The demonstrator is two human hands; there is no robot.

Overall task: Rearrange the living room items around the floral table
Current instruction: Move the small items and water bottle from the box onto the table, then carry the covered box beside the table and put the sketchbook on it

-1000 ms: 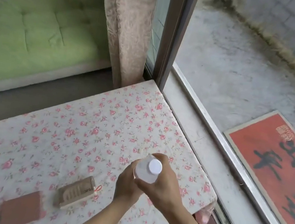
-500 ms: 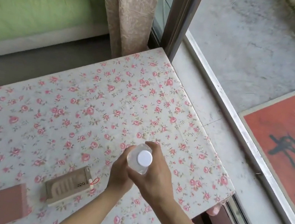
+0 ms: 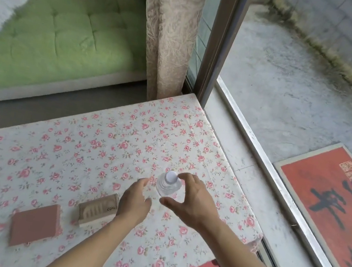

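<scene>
The water bottle (image 3: 167, 186) is stood upright on the floral tabletop (image 3: 103, 144); both hands (left hand (image 3: 134, 203), right hand (image 3: 191, 202)) are spread loose around it, best drawn away gently.

bottle (image 3: 168, 185) upright on floral table (image 3: 88, 151) | 2 hands spread beside it

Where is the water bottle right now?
In the head view, the clear water bottle stands upright on the floral table's right side, between the open left hand and right hand.

daylit room: green tufted sofa (image 3: 54, 31), beige curtain (image 3: 168, 32), sliding door frame (image 3: 219, 38), concrete yard (image 3: 284, 81) outside.
</scene>
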